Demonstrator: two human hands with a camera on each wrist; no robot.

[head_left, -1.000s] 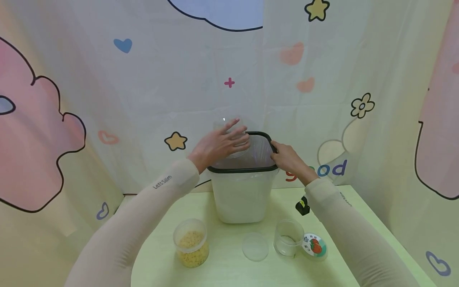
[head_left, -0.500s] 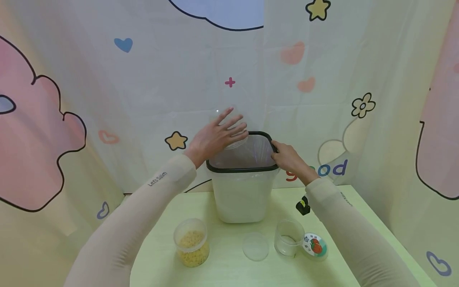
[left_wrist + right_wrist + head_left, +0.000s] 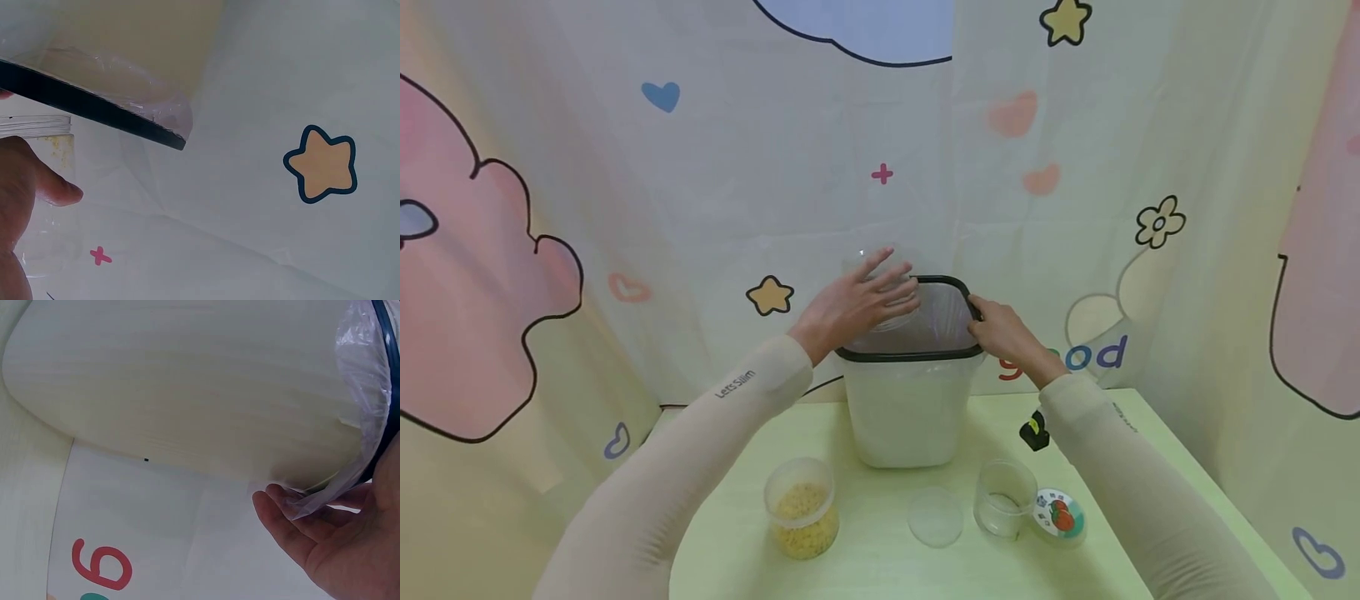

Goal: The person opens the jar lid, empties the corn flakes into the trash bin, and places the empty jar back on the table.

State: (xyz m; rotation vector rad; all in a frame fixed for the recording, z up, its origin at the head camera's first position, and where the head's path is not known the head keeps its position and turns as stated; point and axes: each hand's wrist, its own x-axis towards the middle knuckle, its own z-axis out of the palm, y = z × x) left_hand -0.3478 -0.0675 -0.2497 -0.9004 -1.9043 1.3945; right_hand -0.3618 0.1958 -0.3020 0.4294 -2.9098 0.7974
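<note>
My left hand [image 3: 863,302] holds a clear plastic jar [image 3: 56,231], mostly hidden behind the fingers in the head view. In the left wrist view the thumb lies along the jar's side, and its threaded mouth faces the bin. Yellowish bits cling inside near that mouth. Below it stands a white trash bin [image 3: 910,417] with a black rim [image 3: 917,357] and a thin clear plastic liner [image 3: 362,369]. My right hand [image 3: 998,333] grips the rim's right side, with the liner's folded edge [image 3: 312,501] between its fingers and thumb.
In front of the bin stand a clear tub of yellow crumbly bits [image 3: 805,525], a translucent round lid [image 3: 935,518] and a clear jar [image 3: 1003,508]. Further right lie a lid with a tomato picture [image 3: 1060,513] and a small black object [image 3: 1034,432]. A printed curtain [image 3: 737,167] hangs behind.
My left hand first rose with the jar, then came back down toward the bin's mouth. The right hand keeps its place on the rim.
</note>
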